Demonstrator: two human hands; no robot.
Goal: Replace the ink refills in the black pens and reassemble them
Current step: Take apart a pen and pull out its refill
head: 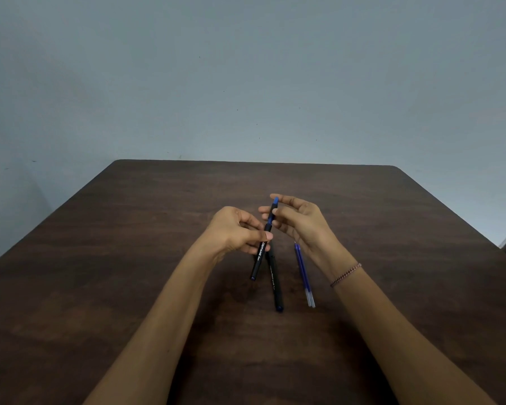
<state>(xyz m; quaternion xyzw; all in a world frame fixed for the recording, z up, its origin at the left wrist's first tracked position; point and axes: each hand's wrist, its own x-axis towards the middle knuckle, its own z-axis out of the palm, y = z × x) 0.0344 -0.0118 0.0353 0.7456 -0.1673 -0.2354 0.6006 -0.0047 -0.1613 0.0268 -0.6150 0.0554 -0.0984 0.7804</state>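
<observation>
above a brown table [129, 258], left hand [234, 229] gripping a tilted black pen [259, 255] mid-barrel, right hand [298, 220] pinching its blue upper end, second black pen [275, 285] and two blue refills [303, 273] lying on the wood below

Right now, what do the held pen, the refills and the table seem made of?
Held pen: likely matte black plastic, white printed lettering.
Refills: clear plastic tubes, blue ink showing inside.
Table: dark wood or wood-look laminate, grain visible.
</observation>
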